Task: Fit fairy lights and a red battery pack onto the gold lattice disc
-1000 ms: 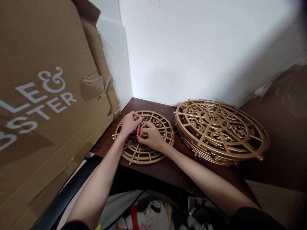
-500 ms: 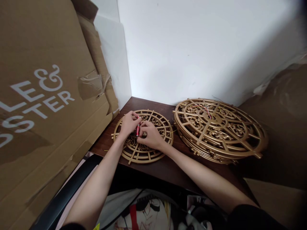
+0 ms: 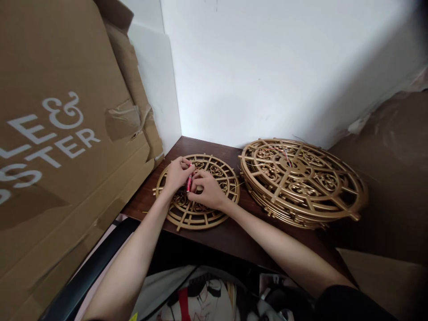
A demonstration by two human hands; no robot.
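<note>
A gold openwork disc (image 3: 190, 220) with scrollwork lies flat on the dark brown table. Over its middle, a slim red stick-shaped object (image 3: 189, 183) with a pale lower end stands out between my hands; its exact kind is unclear. My left hand (image 3: 177, 174) is closed, pinching the upper end of the red object between thumb and fingers. My right hand (image 3: 207, 189) curls in from the right, its fingers bent against the lower end of that object. Whatever lies beneath the fingers is hidden.
To the right stands a stack of similar gold discs (image 3: 277, 194), with thin wires (image 3: 286, 156) at the top one's centre. A large cardboard box (image 3: 67, 178) rises on the left. Behind the table (image 3: 219, 238) is a white wall (image 3: 247, 67). Brown packaging (image 3: 394, 178) stands far right.
The view has shifted slightly, so everything sits a little further left. My hands stay at the red object over the disc, with barely any other movement.
</note>
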